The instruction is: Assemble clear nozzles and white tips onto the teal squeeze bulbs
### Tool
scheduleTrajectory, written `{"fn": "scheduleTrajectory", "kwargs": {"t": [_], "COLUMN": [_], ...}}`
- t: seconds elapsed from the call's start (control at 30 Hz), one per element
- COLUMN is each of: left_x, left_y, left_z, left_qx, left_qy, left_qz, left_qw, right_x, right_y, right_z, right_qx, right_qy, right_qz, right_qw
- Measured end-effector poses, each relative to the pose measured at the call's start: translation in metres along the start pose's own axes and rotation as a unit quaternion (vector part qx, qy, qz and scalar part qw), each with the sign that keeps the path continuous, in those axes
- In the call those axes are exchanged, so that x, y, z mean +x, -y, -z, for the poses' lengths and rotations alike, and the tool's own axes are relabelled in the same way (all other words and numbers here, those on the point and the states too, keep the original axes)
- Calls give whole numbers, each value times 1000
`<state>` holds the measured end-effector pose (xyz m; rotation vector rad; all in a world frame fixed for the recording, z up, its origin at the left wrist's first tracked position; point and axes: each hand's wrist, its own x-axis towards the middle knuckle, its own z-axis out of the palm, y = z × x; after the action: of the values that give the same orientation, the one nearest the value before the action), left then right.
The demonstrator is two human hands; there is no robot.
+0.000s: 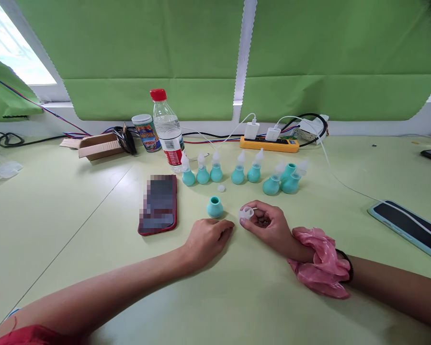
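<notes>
My right hand [267, 225] pinches a small translucent white plastic piece [246, 213] with an open round end between thumb and fingertips, just above the table. Loosely curled on the tabletop, my left hand [208, 242] has its fingers together, and nothing shows in them. Beyond it stands a teal rubber bulb [214, 208], upright with its round mouth uncovered. A small white disc [221, 188] lies behind that bulb. Farther back is a row of teal bulbs with clear pointed tips [238, 173]. At its right end, another teal bulb [290, 167] has no tip.
A red-edged phone [158, 206] lies left of the bulbs. Behind them stand a water bottle [168, 136] and a canister [147, 134]. A yellow power strip [269, 144] with chargers sits at the back, its white cable [339, 179] running right to a teal-edged device [405, 225]. A cardboard box [102, 146] is left.
</notes>
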<state>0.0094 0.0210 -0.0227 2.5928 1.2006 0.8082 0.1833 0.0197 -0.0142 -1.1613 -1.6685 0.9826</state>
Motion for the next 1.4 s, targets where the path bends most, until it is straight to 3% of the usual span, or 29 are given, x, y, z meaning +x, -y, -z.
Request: {"fn": "scheduleTrajectory", "kwargs": {"t": [0.2,0.43,0.53,0.73,0.83,0.9,1.0,1.13,1.23,1.3,1.4], "left_x": [0,-4,-6,-6,-6,-6,-7,-7,-6,-6,-5], "left_y": [-7,-11,-14,-14,-12,-12,-11,-12,-12,-12,-12], "left_z": [7,6,6,5,4,4,4,4,5,5,5], "left_qx": [-58,41,85,123,131,126,114,105,103,101,97], "left_qy": [-69,-59,-48,-25,-2,2,-8,-23,-28,-30,-31], "left_qz": [-17,-206,-252,-255,-236,-238,-245,-250,-253,-254,-252], "left_qw": [996,976,963,959,963,963,963,962,961,961,962], "right_x": [0,2,3,1,0,3,17,40,51,54,56], "right_y": [-3,-3,-3,-3,-3,-3,-1,8,13,14,12], "right_z": [-2,-2,-2,-4,0,7,26,55,69,75,79], "right_qx": [-46,-42,-53,-62,-94,-145,-255,-421,-527,-575,-595], "right_qy": [-4,50,44,14,-37,-86,-167,-261,-260,-216,-128], "right_qz": [9,-10,7,26,83,167,285,324,288,219,103], "right_qw": [999,998,998,998,991,971,909,806,756,759,787]}}
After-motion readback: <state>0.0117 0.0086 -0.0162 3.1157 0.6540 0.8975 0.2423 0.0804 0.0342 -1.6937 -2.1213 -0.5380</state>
